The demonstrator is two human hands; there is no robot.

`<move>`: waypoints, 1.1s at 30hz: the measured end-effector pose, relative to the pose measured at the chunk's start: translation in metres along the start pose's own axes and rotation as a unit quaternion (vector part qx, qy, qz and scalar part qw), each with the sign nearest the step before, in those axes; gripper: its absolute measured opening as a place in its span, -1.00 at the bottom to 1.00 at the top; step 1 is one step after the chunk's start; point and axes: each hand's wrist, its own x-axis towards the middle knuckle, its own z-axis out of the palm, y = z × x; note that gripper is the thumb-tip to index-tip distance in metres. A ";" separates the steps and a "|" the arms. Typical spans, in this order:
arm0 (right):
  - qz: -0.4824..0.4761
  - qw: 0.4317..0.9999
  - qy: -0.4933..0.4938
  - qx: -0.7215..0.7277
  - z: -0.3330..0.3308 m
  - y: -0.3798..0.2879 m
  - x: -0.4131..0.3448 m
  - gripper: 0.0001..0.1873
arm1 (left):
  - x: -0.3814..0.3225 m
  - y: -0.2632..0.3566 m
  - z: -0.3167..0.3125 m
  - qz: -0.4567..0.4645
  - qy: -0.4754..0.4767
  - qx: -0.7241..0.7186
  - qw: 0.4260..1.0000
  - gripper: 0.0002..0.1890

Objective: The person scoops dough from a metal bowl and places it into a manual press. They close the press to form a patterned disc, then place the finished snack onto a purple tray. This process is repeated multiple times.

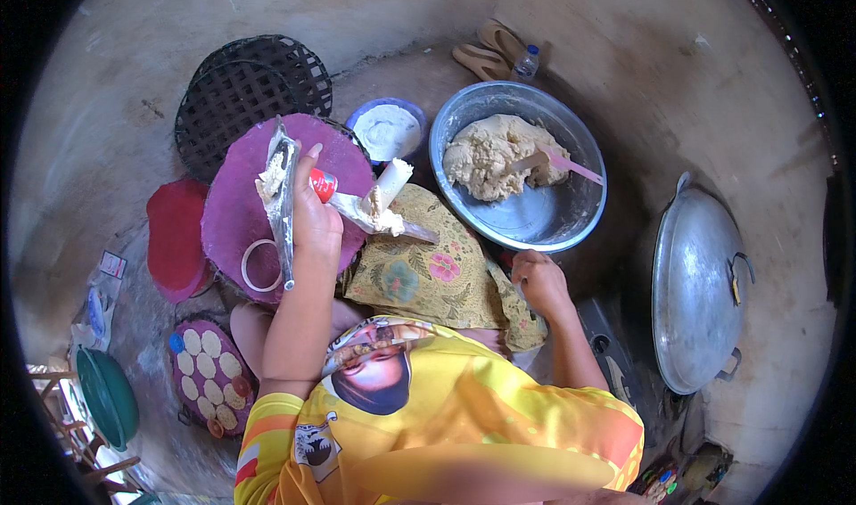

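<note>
My left hand (315,214) is wrapped around a long metal lever (289,237) smeared with dough, held up above a round purple sheet (227,191). A red can (324,185) shows just right of my fingers. Beyond it, a dough-smeared bar (421,232) and a white tube (394,179) with dough at its foot lie over the patterned cloth (421,278) on my lap. My right hand (540,281) is curled beside the near rim of a large grey basin (515,243). Whether its fingers hold anything is hidden. Pale dough (491,157) sits in the basin with a pink-handled spatula (572,165).
A white ring (261,264) lies on the purple sheet. A bowl of white powder (388,130) and black woven trays (234,104) stand beyond. Left are a red sheet (175,231) and a tray of flat dough rounds (212,374). A large lidded metal pan (699,291) stands right.
</note>
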 end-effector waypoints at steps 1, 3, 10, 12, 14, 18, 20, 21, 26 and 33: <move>0.027 0.998 -0.038 -0.041 -0.003 0.005 -0.007 -0.90 | 0.000 -0.001 0.001 -0.004 -0.005 0.000 1.000 -0.52; 0.115 0.986 -0.106 -0.061 -0.006 0.011 -0.014 -0.89 | -0.002 -0.003 0.003 -0.007 -0.013 -0.001 1.000 -0.51; -0.057 0.993 0.038 0.097 0.006 -0.016 0.009 -0.84 | -0.012 -0.004 0.004 -0.034 -0.018 -0.025 0.999 -0.49; -0.105 0.971 0.132 0.169 0.019 -0.040 0.023 -0.86 | -0.015 -0.003 0.005 -0.036 -0.021 -0.027 0.999 -0.49; -0.140 0.950 0.183 0.211 0.034 -0.065 0.040 -0.85 | -0.018 -0.003 0.005 -0.048 -0.024 -0.032 0.998 -0.49; -0.171 0.923 0.250 0.238 0.052 -0.101 0.065 -0.84 | -0.021 -0.001 0.005 -0.034 -0.031 -0.024 0.999 -0.47; -0.189 0.911 0.283 0.232 0.056 -0.111 0.072 -0.81 | -0.022 -0.001 0.003 -0.047 -0.021 -0.033 0.998 -0.47; -0.197 0.911 0.286 0.224 0.057 -0.115 0.075 -0.81 | -0.022 0.000 0.003 -0.027 -0.018 -0.015 0.999 -0.47; -0.215 0.906 0.315 0.181 0.058 -0.124 0.082 -0.83 | -0.020 -0.002 0.003 -0.045 -0.024 -0.032 0.998 -0.42; -0.209 0.909 0.309 0.188 0.057 -0.126 0.081 -0.88 | -0.019 -0.003 0.001 -0.051 -0.020 -0.031 0.998 -0.42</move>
